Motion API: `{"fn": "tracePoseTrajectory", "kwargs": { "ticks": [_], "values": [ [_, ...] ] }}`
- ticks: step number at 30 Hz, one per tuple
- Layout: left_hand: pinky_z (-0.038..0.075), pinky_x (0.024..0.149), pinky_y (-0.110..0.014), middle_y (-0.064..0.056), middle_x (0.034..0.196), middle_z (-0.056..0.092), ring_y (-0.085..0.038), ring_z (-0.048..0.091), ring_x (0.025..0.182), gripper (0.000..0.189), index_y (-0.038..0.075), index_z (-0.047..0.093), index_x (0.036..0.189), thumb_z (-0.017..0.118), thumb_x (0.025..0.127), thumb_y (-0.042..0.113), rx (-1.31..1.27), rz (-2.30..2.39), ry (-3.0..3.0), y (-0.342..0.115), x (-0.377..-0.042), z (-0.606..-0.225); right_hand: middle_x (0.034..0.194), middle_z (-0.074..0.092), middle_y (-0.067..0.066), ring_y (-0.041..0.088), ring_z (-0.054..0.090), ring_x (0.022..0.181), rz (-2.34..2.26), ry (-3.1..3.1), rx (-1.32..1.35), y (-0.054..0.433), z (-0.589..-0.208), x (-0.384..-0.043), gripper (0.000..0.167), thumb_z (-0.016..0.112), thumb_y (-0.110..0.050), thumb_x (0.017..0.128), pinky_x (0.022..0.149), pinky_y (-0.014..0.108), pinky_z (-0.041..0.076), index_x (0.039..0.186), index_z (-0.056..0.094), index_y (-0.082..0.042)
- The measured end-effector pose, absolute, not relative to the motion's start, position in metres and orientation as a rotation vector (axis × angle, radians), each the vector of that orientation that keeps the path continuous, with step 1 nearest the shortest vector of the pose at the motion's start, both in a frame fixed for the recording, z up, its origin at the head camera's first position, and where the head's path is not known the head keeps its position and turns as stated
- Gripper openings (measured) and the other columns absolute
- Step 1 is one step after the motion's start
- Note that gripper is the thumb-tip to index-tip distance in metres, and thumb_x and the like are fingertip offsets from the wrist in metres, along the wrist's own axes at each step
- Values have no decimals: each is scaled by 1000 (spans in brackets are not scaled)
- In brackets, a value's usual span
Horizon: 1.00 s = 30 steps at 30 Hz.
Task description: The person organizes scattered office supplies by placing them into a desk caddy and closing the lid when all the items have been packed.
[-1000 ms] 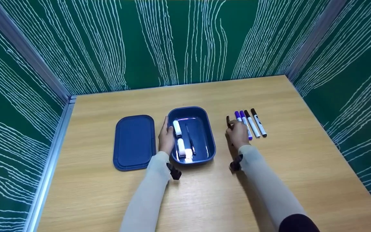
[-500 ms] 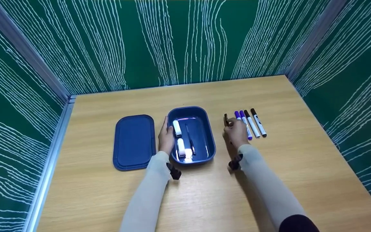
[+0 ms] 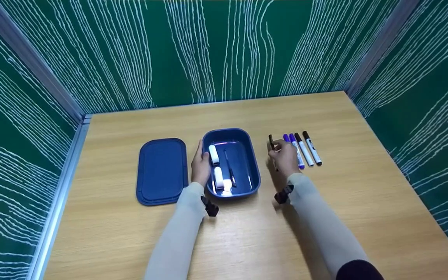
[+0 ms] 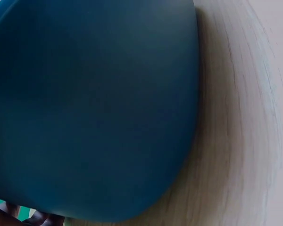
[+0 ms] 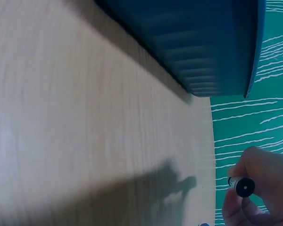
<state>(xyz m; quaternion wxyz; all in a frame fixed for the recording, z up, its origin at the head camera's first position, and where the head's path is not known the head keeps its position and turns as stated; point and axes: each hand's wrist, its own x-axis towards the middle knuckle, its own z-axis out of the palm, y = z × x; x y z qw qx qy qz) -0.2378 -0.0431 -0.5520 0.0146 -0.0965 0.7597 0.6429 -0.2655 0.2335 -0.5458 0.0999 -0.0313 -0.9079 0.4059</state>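
Note:
A dark blue plastic box (image 3: 254, 171) stands without its lid mid-table. My left hand (image 3: 200, 167) holds its left wall, fingers along the outside and thumb over the rim. In the left wrist view the box's outer wall (image 4: 99, 113) fills most of the picture. Inside the box lie two white pieces (image 3: 214, 154) with rounded tops and a slim dark pen (image 3: 230, 167). Right of the box, my right hand (image 3: 286, 159) pinches a black-capped marker (image 3: 271, 140) between thumb and fingers. The right wrist view shows that marker's round black end (image 5: 245, 187) toward the camera.
Several markers (image 3: 305, 149) with purple or black caps lie side by side to the right of my right hand. The blue lid (image 3: 162, 171) lies flat left of the box. Green walls (image 3: 247, 50) with white lines enclose the table's back and sides.
My right hand has shifted slightly left with the marker, away from the row of markers, and more of the marker's length shows. The left hand and box have not moved.

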Motion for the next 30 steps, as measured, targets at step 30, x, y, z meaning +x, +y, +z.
{"fn": "tracePoseTrajectory", "kwargs": {
  "ticks": [30],
  "values": [
    [21,121,-42,3,164,20,-22,21,150,53,36,19,157,34,109,24,-316,1990,2369,-42,-238,-554,83,69,13,22,63,75,1262,-2613,-44,212,-535,-263,27,70,-3,79,61,23,48,105,73,1]
  ]
}}
